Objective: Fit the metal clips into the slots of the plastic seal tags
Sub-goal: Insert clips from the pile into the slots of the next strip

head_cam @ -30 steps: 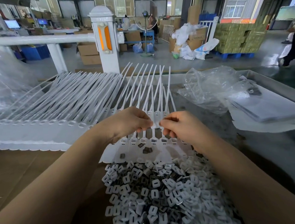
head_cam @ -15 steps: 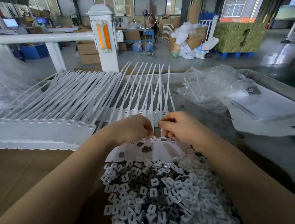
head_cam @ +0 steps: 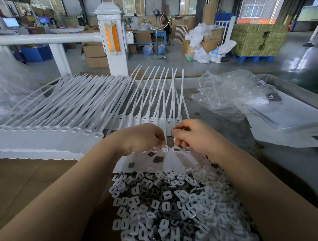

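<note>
Both hands pinched, left hand on a tag strap running straight away, right hand nearer the open slot just below (clip, if held, hidden), clip pile close behind.

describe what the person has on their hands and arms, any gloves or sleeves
Nothing is worn: the left hand and right hand are bare, without gloves, rings or a watch. Both forearms are uncovered to the frame edge, with no sleeves in view.
</note>
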Demonstrator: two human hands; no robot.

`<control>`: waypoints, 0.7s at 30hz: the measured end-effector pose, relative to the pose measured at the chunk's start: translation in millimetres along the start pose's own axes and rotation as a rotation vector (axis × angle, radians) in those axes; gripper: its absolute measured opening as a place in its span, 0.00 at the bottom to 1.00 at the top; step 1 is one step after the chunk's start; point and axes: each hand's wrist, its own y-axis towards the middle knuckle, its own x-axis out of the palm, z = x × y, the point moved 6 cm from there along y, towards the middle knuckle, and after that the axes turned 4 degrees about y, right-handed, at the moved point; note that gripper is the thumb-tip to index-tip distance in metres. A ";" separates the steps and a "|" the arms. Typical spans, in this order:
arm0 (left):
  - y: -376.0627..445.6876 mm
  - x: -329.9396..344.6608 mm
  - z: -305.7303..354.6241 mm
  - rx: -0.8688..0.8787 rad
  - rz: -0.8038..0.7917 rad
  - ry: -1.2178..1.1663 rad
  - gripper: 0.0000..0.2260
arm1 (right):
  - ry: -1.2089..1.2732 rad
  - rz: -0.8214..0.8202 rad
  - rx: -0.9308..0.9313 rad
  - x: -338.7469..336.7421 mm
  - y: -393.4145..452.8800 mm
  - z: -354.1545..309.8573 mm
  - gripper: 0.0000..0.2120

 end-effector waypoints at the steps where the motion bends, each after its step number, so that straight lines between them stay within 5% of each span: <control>1: 0.0 -0.1 -0.3 -0.001 0.000 -0.002 0.07 | -0.001 0.000 0.001 0.0 0.1 0.2 0.05; 21: 5.3 -2.2 3.0 -0.074 0.073 0.010 0.05 | -0.005 0.010 -0.009 1.9 0.3 -0.6 0.02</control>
